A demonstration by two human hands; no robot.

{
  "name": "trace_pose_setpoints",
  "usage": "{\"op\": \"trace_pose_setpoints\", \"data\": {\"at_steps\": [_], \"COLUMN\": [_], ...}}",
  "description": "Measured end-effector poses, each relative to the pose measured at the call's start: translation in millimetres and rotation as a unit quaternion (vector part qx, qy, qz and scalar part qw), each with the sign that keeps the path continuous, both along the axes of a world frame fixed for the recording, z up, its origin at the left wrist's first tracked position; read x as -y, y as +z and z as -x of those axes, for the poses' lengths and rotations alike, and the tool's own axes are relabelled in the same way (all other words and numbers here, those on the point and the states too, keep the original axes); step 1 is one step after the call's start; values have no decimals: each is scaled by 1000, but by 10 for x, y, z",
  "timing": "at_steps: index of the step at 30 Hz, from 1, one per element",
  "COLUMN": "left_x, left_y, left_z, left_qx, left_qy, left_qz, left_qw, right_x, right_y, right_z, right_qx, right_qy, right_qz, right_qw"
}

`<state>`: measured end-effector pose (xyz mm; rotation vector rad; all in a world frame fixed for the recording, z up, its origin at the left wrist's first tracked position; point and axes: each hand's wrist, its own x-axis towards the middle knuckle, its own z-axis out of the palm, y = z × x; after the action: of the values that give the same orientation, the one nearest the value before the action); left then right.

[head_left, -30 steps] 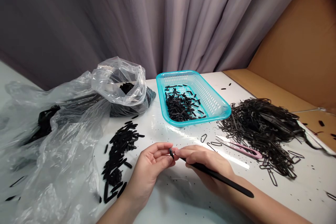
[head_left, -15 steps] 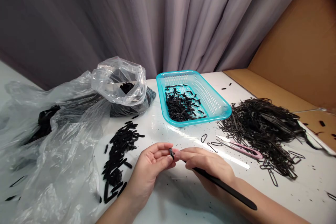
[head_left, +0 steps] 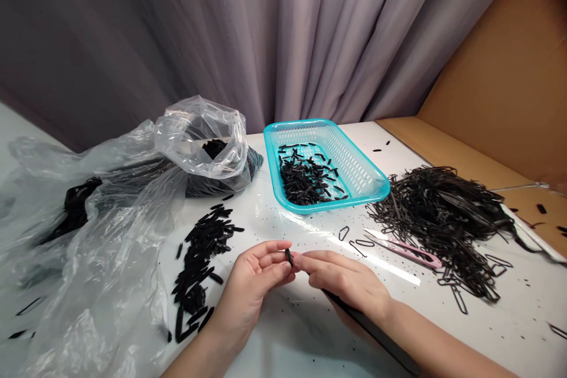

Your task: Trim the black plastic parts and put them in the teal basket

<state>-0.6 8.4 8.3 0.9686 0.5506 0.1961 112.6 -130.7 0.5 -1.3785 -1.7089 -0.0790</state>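
My left hand point(head_left: 252, 283) pinches a small black plastic piece point(head_left: 289, 257) between thumb and fingertips, just above the white table point(head_left: 305, 331). My right hand point(head_left: 343, 280) meets it from the right, fingertips closed at the same piece, and grips a long black strip point(head_left: 376, 333) that runs under the palm and along my forearm. A pile of short black pieces point(head_left: 201, 260) lies just left of my left hand.
A turquoise basket point(head_left: 370, 180) with several short black pieces stands behind the hands. A tangle of black loops point(head_left: 443, 215) and pink snips point(head_left: 410, 251) lie at the right. Crumpled clear plastic bags point(head_left: 110, 212) cover the left. Cardboard point(head_left: 500, 88) rises at the right rear.
My right hand has slid slightly left and lower, drawing the long black strip further under my forearm. My left hand holds almost still with the small piece.
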Motion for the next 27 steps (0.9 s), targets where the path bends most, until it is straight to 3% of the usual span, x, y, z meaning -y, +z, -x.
{"op": "trace_pose_setpoints", "data": {"at_steps": [7, 17, 22, 27], "left_x": [-4, -11, -10, -8], "left_y": [-23, -20, -8, 9], "left_z": [-3, -15, 10, 29], "left_qx": [0, -16, -33, -11], "left_qy": [3, 3, -10, -15], "left_qz": [-6, -19, -42, -52], "left_qw": [1000, 1000, 999, 998], "right_x": [-22, -56, 8, 21], "right_y": [65, 48, -22, -17], "right_z": [20, 12, -120, -150], "right_qx": [60, 105, 24, -45], "right_qy": [-53, -59, -111, -95], "right_qz": [-15, -49, -25, -40], "right_qw": [997, 992, 993, 994]}}
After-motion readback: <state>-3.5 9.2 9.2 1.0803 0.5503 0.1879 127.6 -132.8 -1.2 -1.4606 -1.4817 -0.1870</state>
